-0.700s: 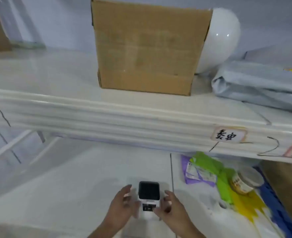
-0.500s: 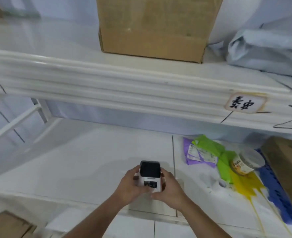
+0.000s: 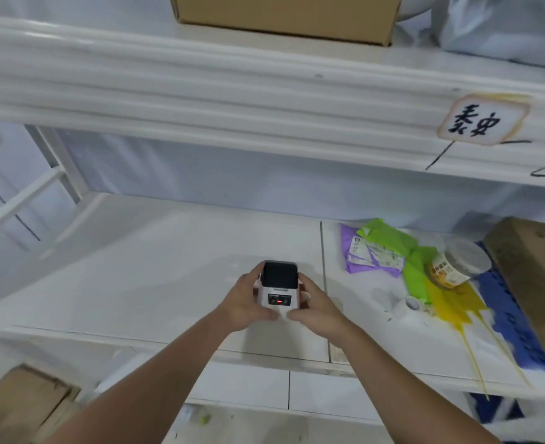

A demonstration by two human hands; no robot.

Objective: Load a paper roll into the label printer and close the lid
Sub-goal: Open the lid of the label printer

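Both forearms are reaching further into view than half a second ago, and the label printer (image 3: 277, 288) is now sitting higher and more central between the hands, with a red light glowing on its front panel.

Largest in view, the white shelf unit (image 3: 200, 91) is spanning the whole width, its upper ledge carrying a cardboard box (image 3: 284, 14) and, at right, a handwritten label tag (image 3: 482, 120). Below it, the lower white shelf (image 3: 136, 267) is holding everything else. At far right a second brown box (image 3: 533, 283) is lying along the shelf edge, beside blue and yellow sheets (image 3: 457, 306). Green and purple packets (image 3: 383, 251) are piled just left of those, with a clear jar (image 3: 457, 267) tipped on its side against them.

Near the middle of the lower shelf, the left hand (image 3: 242, 302) is wrapping around the printer's left side and the right hand (image 3: 319, 307) is clasping its right side, thumbs meeting just below the front panel. The printer's dark lid is lying flat on top, appearing closed. Whether the printer is resting on the shelf or lifted just off it cannot be told.
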